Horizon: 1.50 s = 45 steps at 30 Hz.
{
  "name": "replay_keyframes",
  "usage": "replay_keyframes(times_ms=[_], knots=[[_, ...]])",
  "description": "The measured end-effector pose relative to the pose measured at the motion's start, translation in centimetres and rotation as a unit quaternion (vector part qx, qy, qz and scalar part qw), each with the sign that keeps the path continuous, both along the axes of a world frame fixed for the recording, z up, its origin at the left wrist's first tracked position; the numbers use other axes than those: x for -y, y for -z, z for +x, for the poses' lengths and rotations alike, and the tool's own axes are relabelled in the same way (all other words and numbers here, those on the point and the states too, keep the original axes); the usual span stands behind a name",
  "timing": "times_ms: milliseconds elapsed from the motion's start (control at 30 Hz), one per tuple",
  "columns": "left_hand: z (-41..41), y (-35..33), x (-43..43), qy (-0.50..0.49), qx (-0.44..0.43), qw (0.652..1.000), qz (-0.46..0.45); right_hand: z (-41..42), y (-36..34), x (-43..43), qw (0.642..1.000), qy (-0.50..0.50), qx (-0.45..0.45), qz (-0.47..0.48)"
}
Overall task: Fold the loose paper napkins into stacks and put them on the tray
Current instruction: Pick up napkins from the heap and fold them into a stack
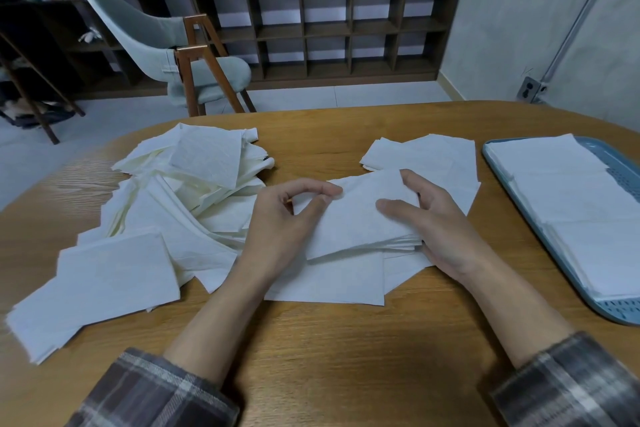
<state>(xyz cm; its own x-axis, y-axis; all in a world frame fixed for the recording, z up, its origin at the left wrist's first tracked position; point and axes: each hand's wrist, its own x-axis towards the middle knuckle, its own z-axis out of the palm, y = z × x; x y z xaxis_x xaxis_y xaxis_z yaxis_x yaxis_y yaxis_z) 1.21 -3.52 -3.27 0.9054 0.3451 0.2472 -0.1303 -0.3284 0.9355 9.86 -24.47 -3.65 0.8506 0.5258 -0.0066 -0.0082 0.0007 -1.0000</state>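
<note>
While squaring up a napkin stack (pixel 360 222) near the middle of the tabletop (pixel 329 350), pinches its left corner between thumb and forefinger of the left grip (pixel 284 229). Clamps the other end with the right grip (pixel 443 229): thumb flat on top, forefinger hooked over the far edge, palm against the side. Both narrow, then, and holding the same bundle, 1 at each end.

Sits on or just over a few flat napkins (pixel 329 282) spread beneath; cannot tell whether lifted clear of them. Lies between the loose pile (pixel 194 184) on the left and the tray (pixel 498 166) on the right, well apart from the tray. On that tray, folded stacks (pixel 571 198) across most of the floor, with only strips of bare perforated floor showing at the right edge and near end.

Looks like the evening-up step: edges of a finished bundle being trued before transfer. Judged well short of done, given how much of the loose pile remains unfolded.

Next move probably calls for a firm hold at both ends so the thin layers do not fan or slide, then a lift rightward over the rim. Will likely need setting down on top of, or tight beside, what lies there, given the little bare floor.
</note>
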Motion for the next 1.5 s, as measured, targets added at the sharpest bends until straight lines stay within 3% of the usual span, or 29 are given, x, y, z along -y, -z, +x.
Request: replay_keyframes(times_ms=[567, 767, 867, 1033, 1100, 1200, 1300, 1500], knots=[[-0.1, -0.2, 0.3, 0.009, 0.004, 1.0, 0.015, -0.6, -0.2, -0.5, 0.998, -0.025, 0.054, -0.03], [0.2, 0.3, 0.5, -0.053, 0.008, 0.998, 0.034, -0.6, -0.4, -0.4, 0.998, -0.003, 0.056, 0.005], [0.0, -0.3, 0.7, -0.05, -0.027, 0.998, -0.026, -0.3, -0.7, 0.1, 0.997, -0.014, -0.003, 0.079], [0.0, -0.8, 0.7, 0.054, -0.088, 0.977, -0.186, -0.4, -0.6, -0.1, 0.998, 0.008, 0.045, 0.04], [-0.1, -0.6, 0.6, 0.047, -0.081, 0.986, -0.136, -0.7, -0.7, -0.2, 0.996, 0.023, 0.085, -0.002], [-0.1, -0.2, 0.3, 0.014, -0.041, 0.999, -0.027, -0.6, -0.7, 0.0, 0.998, -0.02, 0.064, 0.009], [0.0, 0.2, 0.0, 0.025, -0.02, 0.999, -0.005, -0.5, -0.9, 0.2, 0.995, -0.058, 0.08, -0.005], [0.3, 1.2, 0.6, 0.054, -0.018, 0.992, 0.109, 0.5, 0.1, 0.3, 0.982, 0.091, 0.154, -0.065]])
